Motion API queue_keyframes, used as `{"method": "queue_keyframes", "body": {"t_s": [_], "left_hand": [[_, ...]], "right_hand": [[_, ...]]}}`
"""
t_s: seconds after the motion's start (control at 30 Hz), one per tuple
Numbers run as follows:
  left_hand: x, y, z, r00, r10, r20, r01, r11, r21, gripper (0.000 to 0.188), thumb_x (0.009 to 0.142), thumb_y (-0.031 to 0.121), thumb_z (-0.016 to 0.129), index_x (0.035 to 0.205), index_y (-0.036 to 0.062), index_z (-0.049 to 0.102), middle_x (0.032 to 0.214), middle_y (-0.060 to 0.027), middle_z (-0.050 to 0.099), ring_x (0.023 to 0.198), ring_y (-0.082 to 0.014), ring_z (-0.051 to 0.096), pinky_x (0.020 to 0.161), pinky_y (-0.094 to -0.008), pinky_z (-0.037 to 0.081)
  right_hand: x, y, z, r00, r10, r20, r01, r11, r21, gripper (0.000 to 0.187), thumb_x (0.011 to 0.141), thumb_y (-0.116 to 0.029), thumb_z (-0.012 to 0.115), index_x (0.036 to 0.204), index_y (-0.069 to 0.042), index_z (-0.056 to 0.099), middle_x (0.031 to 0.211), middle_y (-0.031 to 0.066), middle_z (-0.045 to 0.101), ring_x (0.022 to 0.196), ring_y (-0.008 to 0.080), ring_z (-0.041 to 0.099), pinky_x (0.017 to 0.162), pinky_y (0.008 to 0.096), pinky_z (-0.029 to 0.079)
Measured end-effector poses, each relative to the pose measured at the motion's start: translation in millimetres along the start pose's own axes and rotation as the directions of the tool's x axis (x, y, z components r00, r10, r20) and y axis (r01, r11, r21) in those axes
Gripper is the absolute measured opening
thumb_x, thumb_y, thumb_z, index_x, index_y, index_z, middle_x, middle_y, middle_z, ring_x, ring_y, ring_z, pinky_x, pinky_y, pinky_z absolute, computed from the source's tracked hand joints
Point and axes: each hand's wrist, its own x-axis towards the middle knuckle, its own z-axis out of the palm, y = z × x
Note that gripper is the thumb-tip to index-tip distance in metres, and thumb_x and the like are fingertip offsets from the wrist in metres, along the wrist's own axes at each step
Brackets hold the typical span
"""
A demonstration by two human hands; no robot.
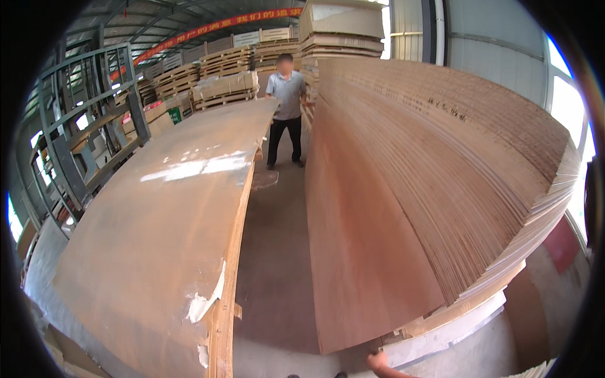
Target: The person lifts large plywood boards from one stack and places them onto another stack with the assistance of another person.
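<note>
Lower edge: two dark shoe tips (341, 375), partly cut off. One own hand in view, the right hand (378, 360); fingers look curled in, but cannot tell whether they grip anything. It sits just beside the near end of one reddish-brown wood sheet (372, 252); contact unclear. The sheet stands tilted on edge along the aisle side of the right-hand stack. Left hand out of view.

Right: one tall stack of thin wood sheets (454, 189), too many to count, dark handwriting on its side. Left: one board pile (145, 220), tan top, two torn pale patches (205, 305) near its close corner, one patch of bright glare farther up.

Far end of the aisle: one co-worker, grey shirt (288, 97), dark trousers, standing between the two piles. Beyond the left pile, one metal frame (88, 120). Farthest: several board stacks (224, 85), one red banner (214, 28) overhead.
</note>
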Motion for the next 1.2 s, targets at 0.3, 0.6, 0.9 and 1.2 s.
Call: {"method": "queue_keyframes", "body": {"t_s": [0.3, 0.6, 0.9, 1.2], "left_hand": [[23, 30, -45, 0.880, 0.348, -0.322, -0.446, 0.839, -0.313, 0.034, 0.083, 0.016, 0.061, 0.112, -0.0018, 0.060, 0.096, -0.0189, 0.065, 0.083, -0.0333, 0.062, 0.075, -0.0421, 0.052], [-147, -52, -262, 0.337, -0.509, -0.792, -0.032, 0.835, -0.550, 0.003, 0.076, 0.002, 0.060, 0.079, 0.0010, 0.062, 0.077, -0.0177, 0.063, 0.075, -0.0312, 0.062, 0.066, -0.0402, 0.048], [-299, -5, -486, 0.131, 0.386, -0.913, 0.135, 0.906, 0.402, 0.067, 0.060, 0.016, 0.081, 0.119, 0.0024, 0.052, 0.132, -0.0183, 0.049, 0.124, -0.0383, 0.044, 0.101, -0.0477, 0.037], [-288, -19, -564, 0.357, 0.721, -0.594, -0.089, 0.659, 0.747, 0.045, 0.063, 0.027, 0.077, 0.103, 0.0116, 0.063, 0.123, -0.0058, 0.056, 0.120, -0.0287, 0.050, 0.103, -0.0494, 0.040]], "right_hand": [[-60, -38, 12, 0.856, -0.179, 0.486, 0.307, 0.931, -0.198, 0.034, 0.083, -0.025, 0.060, 0.107, -0.002, 0.067, 0.097, 0.0161, 0.070, 0.086, 0.0288, 0.067, 0.069, 0.0393, 0.053], [-118, -277, -19, 0.626, -0.691, 0.362, 0.350, 0.664, 0.661, 0.015, 0.092, -0.009, 0.058, 0.090, 0.004, 0.065, 0.083, 0.0049, 0.066, 0.078, 0.0127, 0.061, 0.072, 0.0268, 0.050], [-215, -370, -50, 0.165, -0.944, 0.284, 0.541, 0.328, 0.774, 0.007, 0.087, -0.005, 0.064, 0.089, 0.002, 0.067, 0.080, 0.0087, 0.069, 0.073, 0.0140, 0.065, 0.069, 0.0263, 0.052], [-279, -331, -50, 0.033, -0.957, 0.290, 0.749, 0.215, 0.627, 0.008, 0.079, -0.004, 0.067, 0.085, 0.002, 0.068, 0.077, 0.0104, 0.071, 0.068, 0.0190, 0.069, 0.064, 0.0266, 0.054]]}}
